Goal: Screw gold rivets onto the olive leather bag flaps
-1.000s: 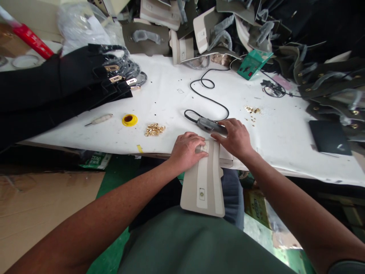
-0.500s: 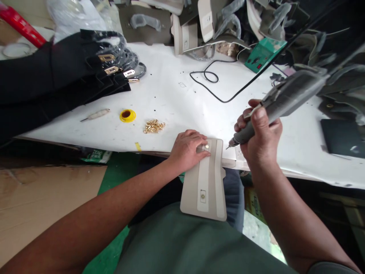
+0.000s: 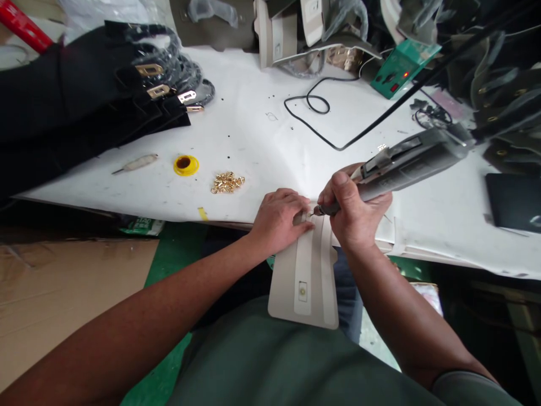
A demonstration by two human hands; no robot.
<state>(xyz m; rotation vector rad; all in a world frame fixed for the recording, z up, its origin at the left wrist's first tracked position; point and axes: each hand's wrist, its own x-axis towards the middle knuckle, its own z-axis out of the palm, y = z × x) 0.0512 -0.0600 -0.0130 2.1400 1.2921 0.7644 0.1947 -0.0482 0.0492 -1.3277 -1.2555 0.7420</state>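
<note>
The beige panel (image 3: pixel 305 259) juts out over the tabletop's (image 3: pixel 253 129) near edge; the left hand's (image 3: pixel 281 221) grip pins its far end, thumb and fingers bent onto it, while the right hand's (image 3: pixel 357 211) grip wraps the grey rotary tool (image 3: pixel 416 163). Best brace the panel firmly, press lightly, and steer the tip (image 3: pixel 313 213) clear of that thumb.

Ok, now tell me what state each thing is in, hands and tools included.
Left hand: on the panel, thumb and forefinger apart
Right hand: closed around the power tool
Power tool: held, tip at the panel; running or not, can't tell
Panel: overhanging the table edge
Green box: red light lit
Cord: partly looped
Gold bits: heaped
Pointed tool: lying down
</note>
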